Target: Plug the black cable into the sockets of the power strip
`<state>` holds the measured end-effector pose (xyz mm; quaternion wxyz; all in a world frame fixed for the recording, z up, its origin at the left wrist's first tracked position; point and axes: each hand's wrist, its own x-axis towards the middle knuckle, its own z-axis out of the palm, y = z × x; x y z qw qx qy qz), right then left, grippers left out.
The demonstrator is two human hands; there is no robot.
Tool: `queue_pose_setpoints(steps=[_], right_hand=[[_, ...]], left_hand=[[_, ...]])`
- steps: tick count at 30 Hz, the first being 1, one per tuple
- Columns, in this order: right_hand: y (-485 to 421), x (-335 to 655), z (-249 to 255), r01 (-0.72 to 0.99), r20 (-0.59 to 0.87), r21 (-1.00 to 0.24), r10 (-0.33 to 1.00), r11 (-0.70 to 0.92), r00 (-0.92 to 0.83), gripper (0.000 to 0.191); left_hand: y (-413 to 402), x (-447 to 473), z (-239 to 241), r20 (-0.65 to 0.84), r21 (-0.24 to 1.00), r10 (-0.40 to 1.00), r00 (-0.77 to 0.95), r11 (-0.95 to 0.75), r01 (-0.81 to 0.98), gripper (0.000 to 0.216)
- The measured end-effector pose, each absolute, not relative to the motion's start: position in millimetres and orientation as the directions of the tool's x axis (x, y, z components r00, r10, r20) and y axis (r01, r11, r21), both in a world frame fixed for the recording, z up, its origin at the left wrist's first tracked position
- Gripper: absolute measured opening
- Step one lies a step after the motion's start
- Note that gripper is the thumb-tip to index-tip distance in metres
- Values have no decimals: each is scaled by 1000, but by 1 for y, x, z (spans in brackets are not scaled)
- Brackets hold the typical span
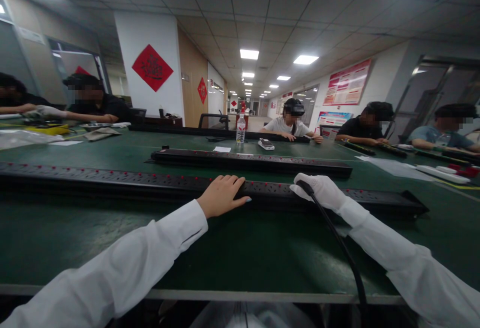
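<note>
A long black power strip (123,178) with rows of sockets and small red parts along its top lies across the table in front of me. My left hand (222,195), bare, rests on the strip near its middle, fingers extended and thumb apart. Further right, my right hand (324,191) wears a white glove and is closed around a black plug (306,187) at the strip's top. A black cable (343,245) runs from the plug down over the table's near edge. The plug's front is hidden, so I cannot tell whether it sits in a socket.
Behind lies a second black strip (262,160), with a third (180,129) beyond it. A water bottle (240,129) and a small white device (266,144) stand on the green table (243,258). Several people work around it, one person (290,124) opposite me.
</note>
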<state>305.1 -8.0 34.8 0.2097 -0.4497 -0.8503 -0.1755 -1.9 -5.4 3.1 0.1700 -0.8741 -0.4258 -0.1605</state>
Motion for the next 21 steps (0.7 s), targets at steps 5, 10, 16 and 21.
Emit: queue_pose_setpoints(steps=[5,10,16,21], right_hand=[[-8,306,35,839,516,113,690,533,-508,27],[-7,306,33,839,521,113,688,532,-506,26],[-6,306,34,842,516,127,690,525,-508,27],[-7,306,35,845,504,130,699,519,-507,27]], left_hand=[[-5,-2,3,418,-165,694,586,-577,800,64],[-5,-2,3,419,-170,691,589,-577,799,64],[-5,-1,3,421,-176,690,589,-574,799,63],[-6,-2,3,425,-172,688,589,-577,798,64]])
